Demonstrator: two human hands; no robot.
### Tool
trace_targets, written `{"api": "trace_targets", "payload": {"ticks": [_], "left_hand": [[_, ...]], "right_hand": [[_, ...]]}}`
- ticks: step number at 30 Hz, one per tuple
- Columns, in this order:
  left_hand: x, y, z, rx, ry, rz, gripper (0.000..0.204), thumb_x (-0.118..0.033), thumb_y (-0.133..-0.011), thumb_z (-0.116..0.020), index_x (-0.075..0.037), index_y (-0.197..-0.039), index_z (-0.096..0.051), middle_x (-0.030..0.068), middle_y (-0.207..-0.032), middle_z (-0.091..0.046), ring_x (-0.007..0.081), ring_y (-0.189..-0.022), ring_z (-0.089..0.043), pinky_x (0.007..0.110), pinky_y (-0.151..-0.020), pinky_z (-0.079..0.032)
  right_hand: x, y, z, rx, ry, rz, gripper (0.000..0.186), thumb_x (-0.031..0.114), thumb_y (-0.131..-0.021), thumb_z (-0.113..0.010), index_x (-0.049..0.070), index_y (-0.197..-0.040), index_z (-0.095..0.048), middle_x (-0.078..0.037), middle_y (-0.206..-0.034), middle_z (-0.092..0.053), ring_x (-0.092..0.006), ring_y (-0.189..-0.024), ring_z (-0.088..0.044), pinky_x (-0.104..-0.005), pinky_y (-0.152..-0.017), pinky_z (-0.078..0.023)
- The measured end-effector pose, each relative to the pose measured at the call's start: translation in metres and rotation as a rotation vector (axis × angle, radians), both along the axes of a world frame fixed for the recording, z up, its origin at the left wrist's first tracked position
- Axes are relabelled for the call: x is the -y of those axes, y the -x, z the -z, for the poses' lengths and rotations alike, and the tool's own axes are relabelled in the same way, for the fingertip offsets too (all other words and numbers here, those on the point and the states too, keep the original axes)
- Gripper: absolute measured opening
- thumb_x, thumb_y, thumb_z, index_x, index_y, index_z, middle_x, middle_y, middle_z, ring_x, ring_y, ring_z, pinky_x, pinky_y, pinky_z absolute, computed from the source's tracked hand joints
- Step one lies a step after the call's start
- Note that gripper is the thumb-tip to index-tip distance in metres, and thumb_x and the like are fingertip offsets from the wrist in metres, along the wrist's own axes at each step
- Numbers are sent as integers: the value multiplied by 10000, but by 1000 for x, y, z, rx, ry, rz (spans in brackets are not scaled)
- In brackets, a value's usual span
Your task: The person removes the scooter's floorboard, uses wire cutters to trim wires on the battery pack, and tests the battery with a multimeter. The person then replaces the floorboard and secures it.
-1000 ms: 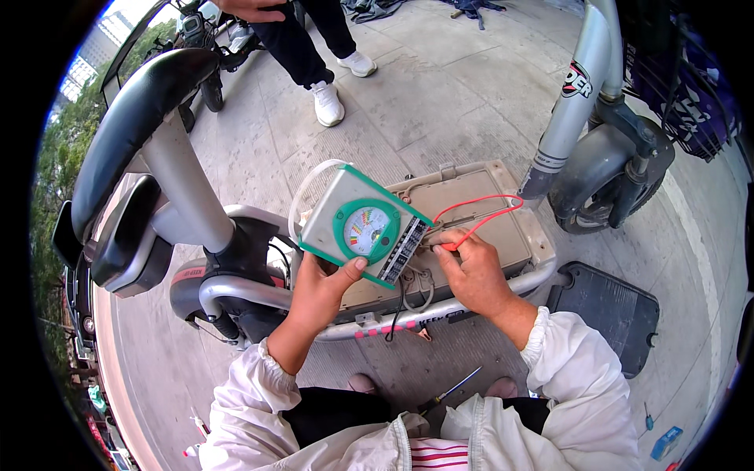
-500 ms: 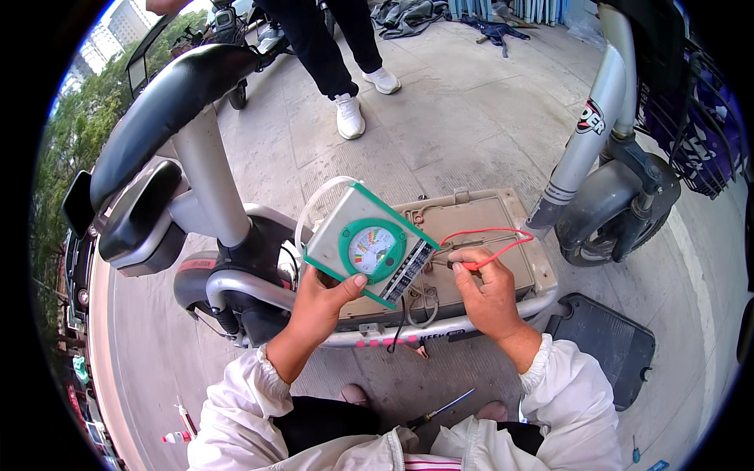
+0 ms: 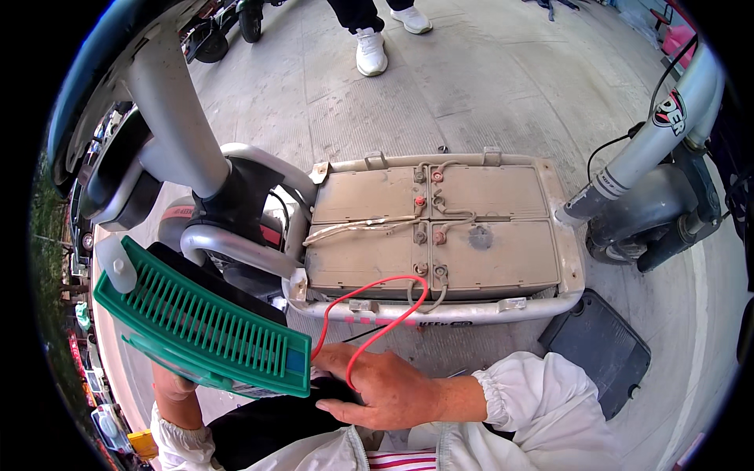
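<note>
My left hand (image 3: 173,378) holds the green-and-white meter (image 3: 212,318) at the lower left, tilted so its slotted green side faces me. My right hand (image 3: 375,385), fingers bent, is beside the meter's right end. A red lead (image 3: 393,278) loops from the meter down to this hand; what the fingertips grip is hidden. Ahead, four dusty tan batteries (image 3: 491,255) with terminals and cables (image 3: 361,225) sit in the scooter's open, silver-rimmed tray (image 3: 563,263).
A seat post (image 3: 173,118) rises at left, a silver steering column (image 3: 652,133) at right, above a front wheel. A detached dark cover (image 3: 594,345) lies on the pavement at lower right. A person's white shoes (image 3: 369,51) stand beyond, near another vehicle's wheels (image 3: 251,23).
The meter has moved down and left and turned from dial-up to slotted side showing. My right hand has drawn back from the batteries, exposing them. The view has shifted.
</note>
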State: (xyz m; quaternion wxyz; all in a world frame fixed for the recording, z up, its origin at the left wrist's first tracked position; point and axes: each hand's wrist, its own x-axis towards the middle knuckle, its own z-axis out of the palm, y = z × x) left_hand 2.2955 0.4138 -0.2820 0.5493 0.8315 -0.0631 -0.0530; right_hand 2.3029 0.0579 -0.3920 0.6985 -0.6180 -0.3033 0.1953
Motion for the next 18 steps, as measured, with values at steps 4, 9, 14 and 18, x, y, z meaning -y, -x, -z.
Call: {"api": "trace_targets", "payload": {"ticks": [4,9,14,18], "left_hand": [[9,17,-4,44,48,-111,738,-577,-844,-775,-16,-1292,-602,95,-1216,-678,228,-1066,-671,372,-898,-543],[13,15,14,35,71,-60,664,-503,-884,-756,-15,-1303,-593,93,-1219,-679,230,-1065,-668,369,-896,-535],[16,-21,27,-76,118,135,718,-367,-817,-846,9,-1349,-543,93,-1186,-687,224,-1068,-650,378,-927,-519],[53,-72,41,-398,414,284,989,-309,-643,-989,29,-1418,-477,114,-1317,-621,226,-1169,-596,390,-992,-490]], "right_hand": [[-10,-4,5,78,82,-231,613,328,-966,-647,41,-1462,-431,-183,-1384,-559,-366,-1194,-606,-440,-946,-541],[-11,-11,7,6,43,-146,872,444,-914,-708,64,-1567,-274,-217,-1445,-509,-401,-1235,-587,-449,-960,-526],[-15,-23,-10,-53,-152,5,1057,464,-840,-810,19,-1589,-210,-219,-1523,-440,-351,-1349,-517,-424,-1113,-414],[-2,-2,-26,-248,-371,239,868,250,-935,-734,120,-1606,-200,-159,-1471,-541,-354,-1299,-577,-461,-1090,-462]]}}
